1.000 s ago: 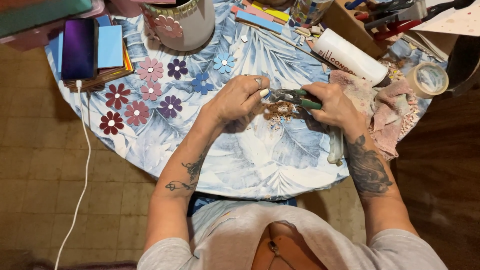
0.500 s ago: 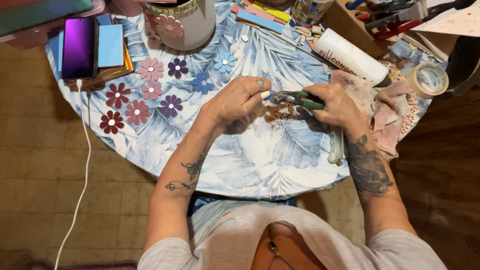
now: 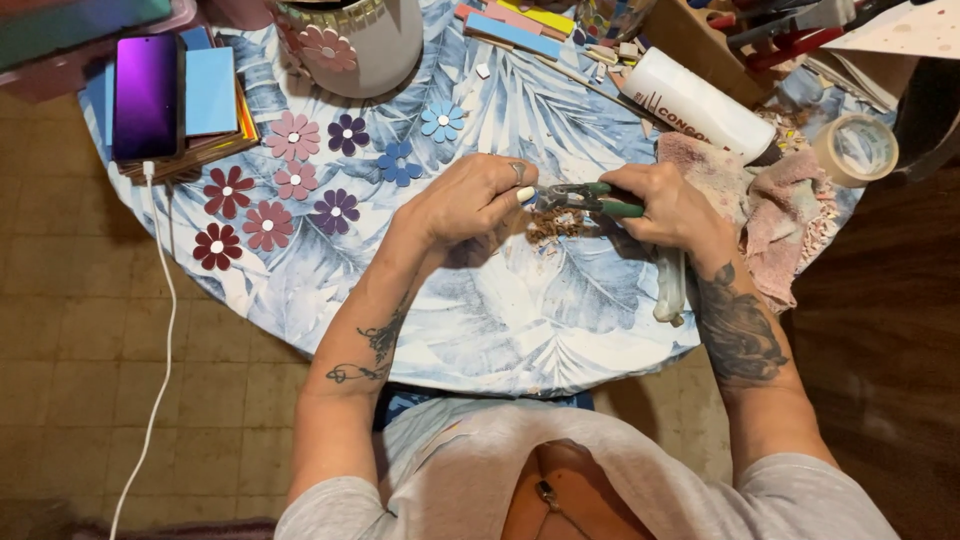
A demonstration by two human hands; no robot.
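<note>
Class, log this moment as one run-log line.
right hand: grips green pliers | left hand: at pliers' tip | beneath: brown bits | nearby: flowers

Right hand (image 3: 672, 208) grips green-handled nippers (image 3: 585, 197); left hand (image 3: 470, 198) pinches at their tip.

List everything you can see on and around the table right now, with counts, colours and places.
table: 1, round, blue leaf-print cloth, centre
flowers: 9 flat ones; pink, maroon, purple, blue; table's left half
pot: 1, pale, pink flower on it, top centre
phone: 1, purple screen, on a stack of coloured sheets, top left
cable: 1, white, from phone down to floor
bottle: 1, white, lying top right
tape: 1 roll, pale, right edge
cloth: 1, pink, right
chips: small brown pile, under the hands
nippers: 1, green handles, centre
left hand: at nippers' tip
right hand: grips nippers' handles
</note>
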